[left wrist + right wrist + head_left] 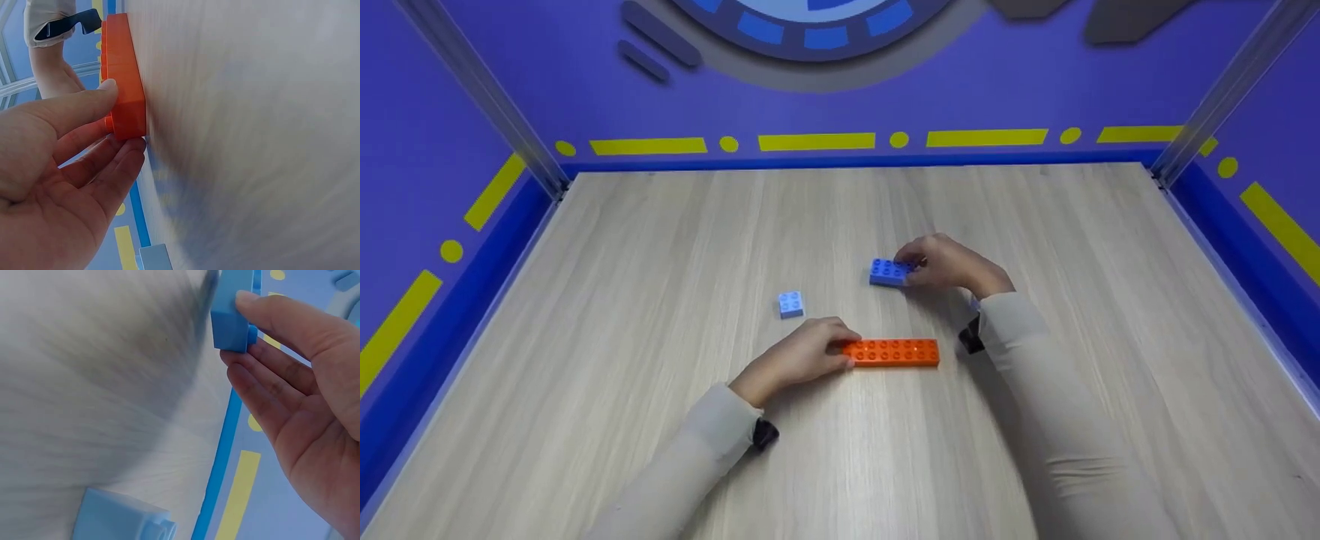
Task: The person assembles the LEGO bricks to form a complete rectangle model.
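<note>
Orange long plastic brick sits on the wooden table, pinched by the left hand; the right hand pinches a blue plastic brick. Two pale-blue plastic bricks sit loose. Nothing's joined yet.

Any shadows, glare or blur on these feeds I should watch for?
Head: orange brick and blue brick read clearly; soft shadow beside the right sleeve, faint sheen on the near tabletop. Left wrist: tabletop grain smeared, broad soft shadow near the orange brick. Right wrist: tabletop streaky and soft, blue brick paler than in the head view.
</note>
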{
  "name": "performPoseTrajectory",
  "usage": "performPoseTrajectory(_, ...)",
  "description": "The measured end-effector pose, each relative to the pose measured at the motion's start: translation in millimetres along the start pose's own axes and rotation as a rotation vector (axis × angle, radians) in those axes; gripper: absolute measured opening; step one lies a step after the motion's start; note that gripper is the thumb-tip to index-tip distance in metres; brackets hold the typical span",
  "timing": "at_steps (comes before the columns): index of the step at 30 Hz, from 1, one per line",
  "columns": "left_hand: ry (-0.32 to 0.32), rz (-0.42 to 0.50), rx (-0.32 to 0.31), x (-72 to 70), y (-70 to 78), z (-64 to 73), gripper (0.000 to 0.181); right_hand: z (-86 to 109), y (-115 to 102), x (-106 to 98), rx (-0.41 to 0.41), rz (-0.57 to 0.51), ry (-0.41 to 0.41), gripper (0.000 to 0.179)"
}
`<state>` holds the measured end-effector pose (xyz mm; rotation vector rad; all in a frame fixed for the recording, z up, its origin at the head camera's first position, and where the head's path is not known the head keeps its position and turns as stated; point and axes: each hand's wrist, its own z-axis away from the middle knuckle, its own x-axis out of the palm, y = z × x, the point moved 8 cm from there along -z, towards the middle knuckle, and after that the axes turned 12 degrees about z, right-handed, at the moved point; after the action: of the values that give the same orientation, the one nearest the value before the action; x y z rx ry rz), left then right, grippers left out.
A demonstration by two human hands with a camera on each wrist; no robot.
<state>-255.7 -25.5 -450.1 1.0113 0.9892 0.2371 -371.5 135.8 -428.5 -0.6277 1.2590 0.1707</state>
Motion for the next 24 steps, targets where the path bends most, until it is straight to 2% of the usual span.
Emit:
performPoseTrajectory(5, 0.007, 0.002, 0.024, -0.5, 0.0, -1.0, 0.037, 5.9, -5.5, -1.4, -0.049, 0.012, 0.006, 0.034)
performPoseTrajectory(14, 0.012, -0.019, 0.038, -1.0, 0.7, -1.1, 0.036, 17.7, -15.6, -2.4, -0.073, 0.013, -0.02, 0.035)
performPoseTrajectory(24, 0.022, -0.01, 0.018, -1.2, 0.1, -0.2, 0.036, 27.3, -26.7, -3.0, -0.128, 0.021, -0.028, 0.033)
